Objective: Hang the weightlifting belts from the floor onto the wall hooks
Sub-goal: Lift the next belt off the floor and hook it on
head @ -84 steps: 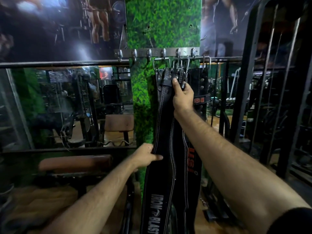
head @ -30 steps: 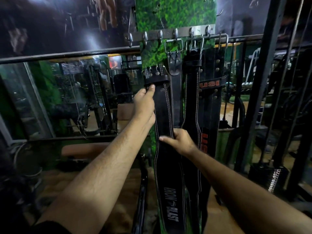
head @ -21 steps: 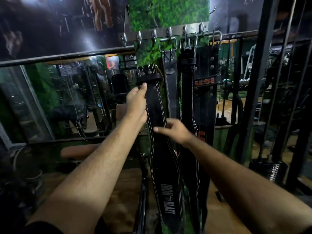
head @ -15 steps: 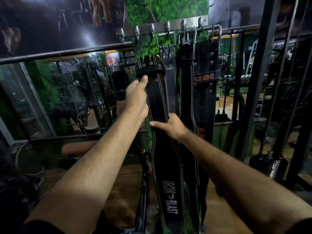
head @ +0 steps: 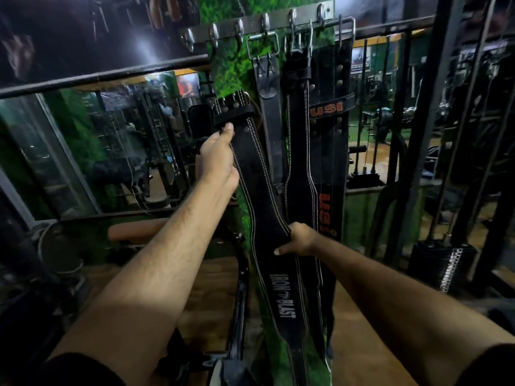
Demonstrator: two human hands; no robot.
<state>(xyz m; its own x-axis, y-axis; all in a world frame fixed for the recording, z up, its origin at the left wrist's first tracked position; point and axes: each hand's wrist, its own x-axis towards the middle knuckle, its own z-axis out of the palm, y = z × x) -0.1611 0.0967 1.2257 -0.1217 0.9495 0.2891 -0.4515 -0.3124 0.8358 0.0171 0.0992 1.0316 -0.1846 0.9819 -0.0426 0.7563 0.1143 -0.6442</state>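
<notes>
The Iron Blast belt [head: 267,218] is off the floor, its long axis running near upright and leaning left at the top, with its buckle end [head: 234,110] below and slightly left of the hook rail [head: 250,25]. Your left hand [head: 220,160] is nearer the buckle, fingers wrapped on the left edge just under it, arm extended upward. Your right hand [head: 296,240] pinches the belt's right edge at mid-length. Three belts [head: 303,151] already hang just right; the free hooks [head: 214,37] lie above-left.
</notes>
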